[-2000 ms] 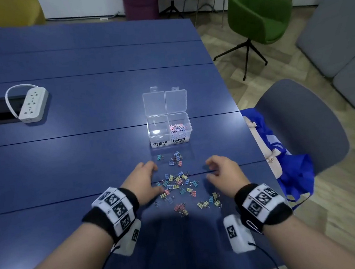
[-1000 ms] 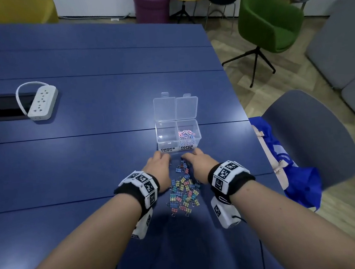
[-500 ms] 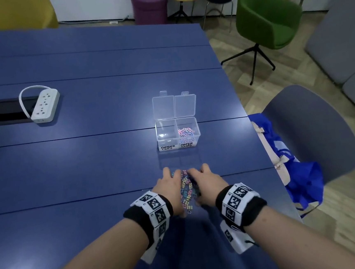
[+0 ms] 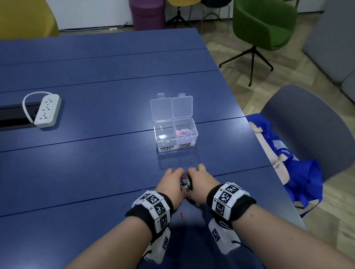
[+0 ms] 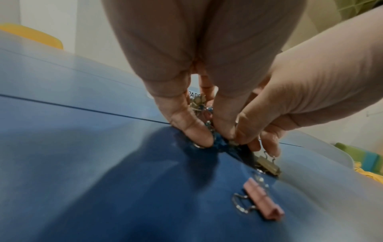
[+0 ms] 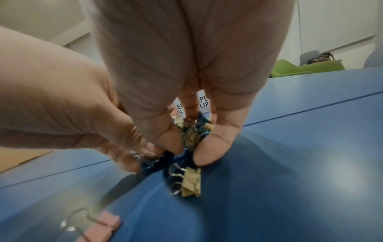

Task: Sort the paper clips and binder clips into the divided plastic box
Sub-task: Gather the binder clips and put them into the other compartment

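Both hands pressed together on the blue tabletop [image 4: 89, 163], near edge, cupping a heap of binder clips [image 4: 185, 184] between them. Left hand [image 4: 171, 185] curled around the left side of the heap, fingertips [image 5: 199, 139] down on the tabletop; grip grasping the clips. Right hand [image 4: 202, 182] mirrors it on the right side, thumb and fingers curled in against the heap, grip also grasping clips. From the left wrist view the right hand [image 5: 300, 101] comes in from the right, touching the left; from the right wrist view the left hand [image 6: 62, 106] comes in from the left, fingers meeting over the clips. Two strays outside the heap: a pink binder clip [image 5: 263, 201] lying flat on the tabletop just behind the hands, toward the person, and a tan binder clip [image 6: 191, 182] just beside the right thumb tip, not held. The pink one also shows in the head view [image 4: 182, 215] between the wrists. Divided plastic box [image 4: 176, 134] sits further out, directly ahead of the hands, apart from them, both lids flipped open and back. Left compartment labelled BINDER CLIPS looks bare of clips; right compartment labelled PAPER CLIPS holds coloured paper clips [image 4: 184, 132]. White power strip [image 4: 47, 111] far left on the tabletop. Grey chair [image 4: 307, 127] and a blue bag [image 4: 298, 179] at the right side of the table.
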